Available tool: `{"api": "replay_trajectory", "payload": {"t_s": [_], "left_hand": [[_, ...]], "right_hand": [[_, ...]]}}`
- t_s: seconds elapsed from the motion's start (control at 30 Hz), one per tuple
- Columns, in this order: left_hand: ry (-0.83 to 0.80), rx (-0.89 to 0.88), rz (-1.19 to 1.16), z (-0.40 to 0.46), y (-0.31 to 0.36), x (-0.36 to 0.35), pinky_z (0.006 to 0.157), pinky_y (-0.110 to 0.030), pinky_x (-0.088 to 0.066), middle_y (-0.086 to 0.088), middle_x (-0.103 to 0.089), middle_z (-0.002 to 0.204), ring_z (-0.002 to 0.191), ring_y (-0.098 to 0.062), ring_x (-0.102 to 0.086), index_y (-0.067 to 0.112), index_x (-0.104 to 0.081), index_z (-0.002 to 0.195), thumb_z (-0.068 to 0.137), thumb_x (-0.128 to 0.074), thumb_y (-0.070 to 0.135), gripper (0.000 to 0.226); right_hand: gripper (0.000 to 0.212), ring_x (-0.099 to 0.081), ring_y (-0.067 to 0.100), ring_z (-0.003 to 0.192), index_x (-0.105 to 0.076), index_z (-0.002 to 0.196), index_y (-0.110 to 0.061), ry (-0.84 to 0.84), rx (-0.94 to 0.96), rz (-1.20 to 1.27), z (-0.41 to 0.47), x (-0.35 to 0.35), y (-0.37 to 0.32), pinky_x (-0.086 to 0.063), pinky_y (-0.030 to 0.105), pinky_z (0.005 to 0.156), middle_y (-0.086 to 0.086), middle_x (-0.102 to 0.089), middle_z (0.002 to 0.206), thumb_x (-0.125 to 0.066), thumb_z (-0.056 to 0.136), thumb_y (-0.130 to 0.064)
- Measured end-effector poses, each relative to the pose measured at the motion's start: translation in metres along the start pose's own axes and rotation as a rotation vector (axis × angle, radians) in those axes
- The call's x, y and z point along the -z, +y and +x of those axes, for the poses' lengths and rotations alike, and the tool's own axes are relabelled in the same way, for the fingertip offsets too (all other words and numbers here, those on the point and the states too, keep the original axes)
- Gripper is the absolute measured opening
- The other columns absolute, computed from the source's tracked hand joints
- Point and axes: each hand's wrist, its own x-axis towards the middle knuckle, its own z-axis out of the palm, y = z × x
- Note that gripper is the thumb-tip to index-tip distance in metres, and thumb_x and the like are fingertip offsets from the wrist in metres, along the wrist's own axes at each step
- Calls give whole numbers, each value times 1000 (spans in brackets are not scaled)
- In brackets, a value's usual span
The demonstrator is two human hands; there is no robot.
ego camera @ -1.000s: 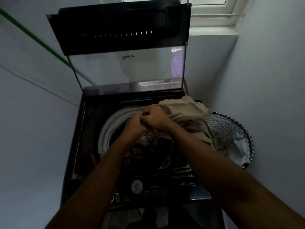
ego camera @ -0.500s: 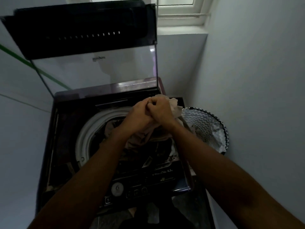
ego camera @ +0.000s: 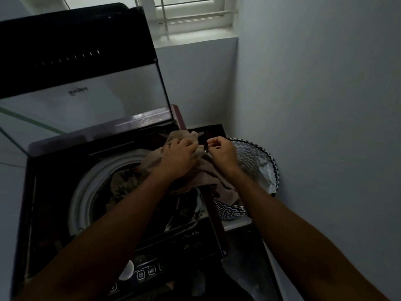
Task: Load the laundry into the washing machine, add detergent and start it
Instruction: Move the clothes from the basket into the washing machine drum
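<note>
The top-loading washing machine point(ego camera: 54, 161) stands with its lid point(ego camera: 76, 51) raised. Inside its white drum ring point(ego camera: 81, 196) lie dark patterned clothes point(ego camera: 123, 183). My left hand point(ego camera: 180, 154) grips a beige garment point(ego camera: 154, 158) above the drum's far right side. Just to the right, my right hand point(ego camera: 223, 153) has curled fingers that pinch at the garment's edge; what exactly sits between the fingertips is too small to tell. The garment hangs down over the machine's right edge towards the laundry basket point(ego camera: 258, 158).
The zigzag-patterned basket sits in the corner between the machine and the right wall. The control panel point(ego camera: 152, 270) with a round dial and buttons runs along the machine's near edge. A window is above the back wall.
My hands were clasped together on the garment; now the right hand has moved apart to the right. The view has shifted, with the machine further left in frame.
</note>
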Motion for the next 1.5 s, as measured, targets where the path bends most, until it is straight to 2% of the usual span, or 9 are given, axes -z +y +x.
{"api": "replay_trajectory", "payload": {"t_s": [0.37,0.57,0.73,0.8,0.93,1.03,1.23,1.37,1.5], "left_hand": [[303,300,-272,-56,-59,1,72,-45,-51,-10,-52,109,88,-30,-57,16,-54,113,91,-46,35,30],[-142,711,-167,-101,-96,-10,102,-48,-40,-14,-45,139,127,-35,-44,17,-48,137,93,-47,43,50],[-669,806,-333,-109,-111,-34,107,-52,-39,-12,-41,149,131,-35,-44,23,-41,145,79,-55,62,77],[-574,846,-302,-106,-106,-38,103,-53,-41,-16,-36,149,130,-39,-43,19,-33,149,77,-55,63,87],[-92,524,-284,-83,-69,-11,97,-46,-43,-15,-44,134,122,-37,-49,12,-45,133,84,-64,53,67],[64,251,-446,-58,-43,4,96,-43,-45,-11,-48,132,119,-31,-51,15,-48,132,84,-65,39,56],[20,-20,-250,-22,3,-11,115,-45,-28,-5,-37,151,144,-27,-25,28,-41,142,60,-50,69,92],[-67,-34,-161,-19,14,-21,118,-51,-22,-9,-15,162,149,-32,-12,33,-26,151,59,-72,71,109],[-67,9,-158,-14,19,-19,114,-52,-27,-8,-17,160,144,-35,-13,33,-28,150,53,-76,71,115]], "right_hand": [[33,-50,32,102,-65,102,-15,-184,456,-445,-22,-94,-51,-44,46,88,9,-58,107,-59,72,-29],[25,-50,31,100,-67,102,-13,-331,502,-485,-44,-141,-58,-47,44,85,10,-55,108,-59,78,-18],[23,-51,27,102,-71,100,-15,-388,453,-426,-53,-148,-53,-49,40,87,7,-54,104,-61,80,-13],[20,-51,28,99,-70,94,-11,-338,477,-420,-53,-142,-52,-49,43,85,9,-56,101,-58,78,-11],[17,-51,28,94,-68,86,-12,-68,541,-524,-41,-115,-52,-45,43,80,7,-59,97,-55,76,-18],[37,-50,30,103,-66,104,-17,78,420,-559,-27,-86,-40,-44,44,86,8,-59,109,-44,78,-31],[71,-49,35,122,-44,139,-29,-193,-133,-424,-7,-42,14,-41,47,102,13,-56,131,-46,78,-63],[64,-62,22,105,-42,143,-30,-425,-320,57,-14,-26,26,-57,37,84,7,-59,132,-60,87,-53],[49,-61,10,86,-44,141,-21,-531,-298,109,-12,-15,20,-53,20,62,4,-60,119,-50,98,-44]]}}
